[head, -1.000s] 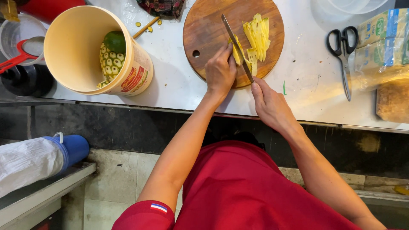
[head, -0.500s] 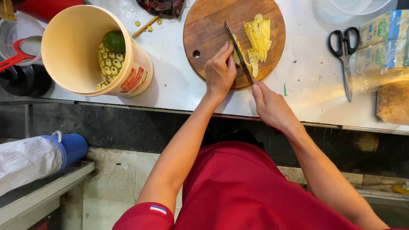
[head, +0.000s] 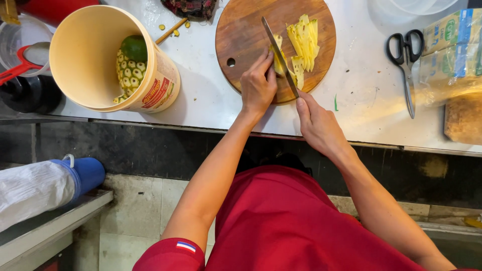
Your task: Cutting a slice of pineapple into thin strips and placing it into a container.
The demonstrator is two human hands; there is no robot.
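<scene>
A round wooden cutting board lies on the white counter. On it are long yellow slices of fruit and a small yellow piece under the knife. My left hand presses on that piece with its fingertips. My right hand grips the handle of a long knife, whose blade runs diagonally across the board beside my left fingers.
A cream bucket holding peeled pineapple and a green fruit stands at the left. Black-handled scissors lie at the right, beside plastic-wrapped packages. A blue container with a white bag sits low at the left.
The knife blade has shifted slightly left and down along the small piece, and both hands have stayed near the board's front edge.
</scene>
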